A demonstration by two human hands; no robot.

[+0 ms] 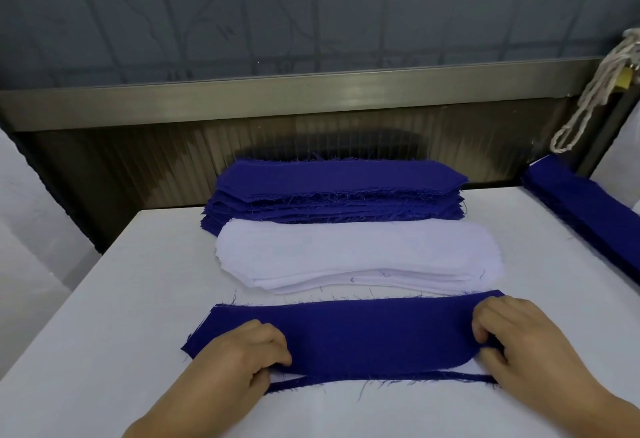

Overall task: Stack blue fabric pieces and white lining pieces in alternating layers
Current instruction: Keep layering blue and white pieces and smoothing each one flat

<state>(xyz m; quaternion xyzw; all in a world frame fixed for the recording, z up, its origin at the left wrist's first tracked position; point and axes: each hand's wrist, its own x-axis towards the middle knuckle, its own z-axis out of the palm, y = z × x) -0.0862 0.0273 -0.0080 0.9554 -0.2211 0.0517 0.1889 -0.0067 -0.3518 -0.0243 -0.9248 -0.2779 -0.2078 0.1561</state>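
A long blue fabric piece (363,337) lies across the near part of the white table (121,299). A white lining piece and another blue edge (381,379) show beneath its front edge. My left hand (242,351) pinches the blue piece's front edge at the left. At the right end, my right hand (516,340) grips it with curled fingers. Behind it lies a stack of white lining pieces (356,254). Farther back stands a taller stack of blue fabric pieces (336,192).
Another pile of blue strips (588,216) lies along the table's right edge. A white cord (588,91) hangs at the upper right, by a metal rail (277,98) and a ribbed panel behind the table. White surfaces flank the left side.
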